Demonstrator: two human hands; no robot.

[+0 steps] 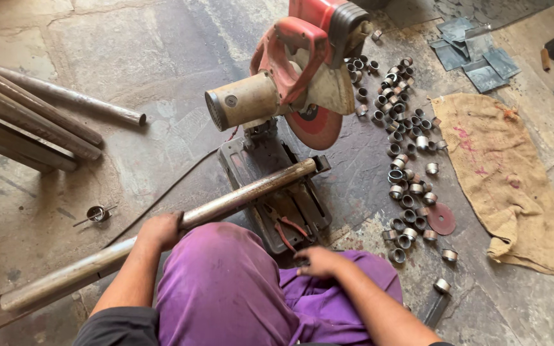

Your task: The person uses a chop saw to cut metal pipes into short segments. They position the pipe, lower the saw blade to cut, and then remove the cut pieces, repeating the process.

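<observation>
Fingers of my left hand (160, 229) wrap the long steel pipe (161, 230), which runs from lower left up onto the chop saw's base (277, 192) at centre, steadied under the raised blade (315, 125). I rest my right hand (318, 261), loosely curled and empty, on my purple trousers (226, 288); cut rings (405, 160) lie scattered right of the saw.

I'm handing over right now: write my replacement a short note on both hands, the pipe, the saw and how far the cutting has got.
Left hand: gripping the long steel pipe, which lies across the chop saw's base, its end near the vise.
Right hand: resting on the knee beside the base, holding nothing; red-handled pliers lie close by.
Chop saw: head raised, blade clear of the pipe.
Done: many short cut rings heaped on the floor to the right.
Left: most of this pipe is uncut; more pipes wait at left.
</observation>
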